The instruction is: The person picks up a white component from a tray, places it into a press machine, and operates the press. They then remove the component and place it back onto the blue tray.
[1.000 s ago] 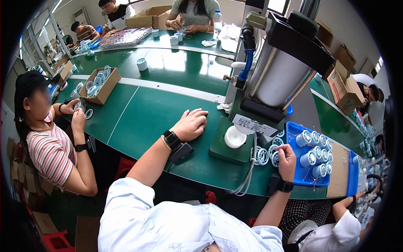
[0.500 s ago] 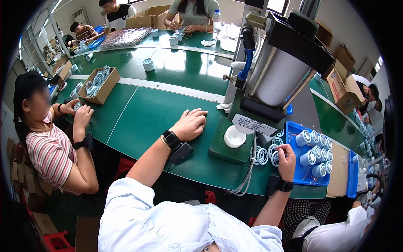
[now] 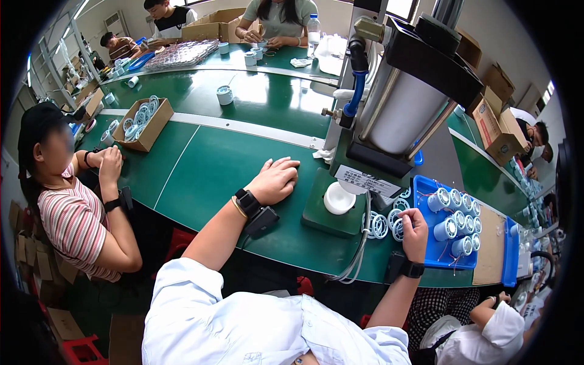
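Note:
My left hand lies flat on the green tabletop with its fingers stretched out, holding nothing. To its right stands a pneumatic press with a white round cup on its green base. The cup looks empty. My right hand is beside the base with its fingers curled in; whether anything is inside them is hidden. Several pale blue plastic rings lie between the base and that hand. Just right of it, a blue tray holds several pale blue cylindrical parts with thin wires.
Grey cables hang over the table's front edge. On the left, a co-worker sits by a cardboard box of rings. A single cylindrical part stands on the green belt behind. Cardboard lies right of the tray.
The cylindrical part on the belt has shifted slightly right. The left co-worker's hands have moved down and closer to the body. At lower right, another person's arm has changed position. My hands stay put.

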The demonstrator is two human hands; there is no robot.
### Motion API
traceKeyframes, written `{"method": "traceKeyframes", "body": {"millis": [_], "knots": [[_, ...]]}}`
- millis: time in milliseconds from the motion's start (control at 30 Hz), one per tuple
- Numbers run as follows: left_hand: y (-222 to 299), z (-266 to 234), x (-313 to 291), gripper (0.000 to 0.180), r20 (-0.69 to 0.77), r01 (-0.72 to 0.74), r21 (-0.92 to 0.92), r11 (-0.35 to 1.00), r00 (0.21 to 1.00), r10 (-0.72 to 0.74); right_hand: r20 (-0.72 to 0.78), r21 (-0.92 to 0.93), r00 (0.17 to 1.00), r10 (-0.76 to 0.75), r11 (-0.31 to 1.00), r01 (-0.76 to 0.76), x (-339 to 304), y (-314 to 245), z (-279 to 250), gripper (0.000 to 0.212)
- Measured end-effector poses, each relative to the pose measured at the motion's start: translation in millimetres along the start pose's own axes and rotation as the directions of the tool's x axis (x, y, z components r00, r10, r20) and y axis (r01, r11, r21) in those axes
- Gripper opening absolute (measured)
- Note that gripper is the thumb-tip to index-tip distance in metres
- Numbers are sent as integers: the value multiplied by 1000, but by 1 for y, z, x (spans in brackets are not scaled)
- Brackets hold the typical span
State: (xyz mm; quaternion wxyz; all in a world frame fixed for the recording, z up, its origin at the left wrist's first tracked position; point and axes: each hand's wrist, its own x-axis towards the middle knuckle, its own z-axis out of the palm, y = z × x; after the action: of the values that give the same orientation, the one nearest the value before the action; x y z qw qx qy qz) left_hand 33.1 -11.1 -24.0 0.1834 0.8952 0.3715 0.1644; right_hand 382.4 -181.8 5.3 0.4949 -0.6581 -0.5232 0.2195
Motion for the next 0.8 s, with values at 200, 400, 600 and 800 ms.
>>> {"method": "traceKeyframes", "body": {"millis": [200,400,600,800], "knots": [[4,-2,1,12,14,14,-3,1000,1000,-14,-7,-21,1000,0,1000,-1,0,0,-1,9],[-2,1,0,12,9,16,-12,1000,1000,-16,12,-19,1000,-17,1000,17,1,-3,1,10],[5,-2,-1,15,4,15,-6,1000,1000,-15,22,-13,1000,7,1000,-7,-2,9,-5,11],[3,0,-3,15,-19,3,3,1000,1000,-3,-1,8,999,-33,999,33,-1,7,1,9]]}}
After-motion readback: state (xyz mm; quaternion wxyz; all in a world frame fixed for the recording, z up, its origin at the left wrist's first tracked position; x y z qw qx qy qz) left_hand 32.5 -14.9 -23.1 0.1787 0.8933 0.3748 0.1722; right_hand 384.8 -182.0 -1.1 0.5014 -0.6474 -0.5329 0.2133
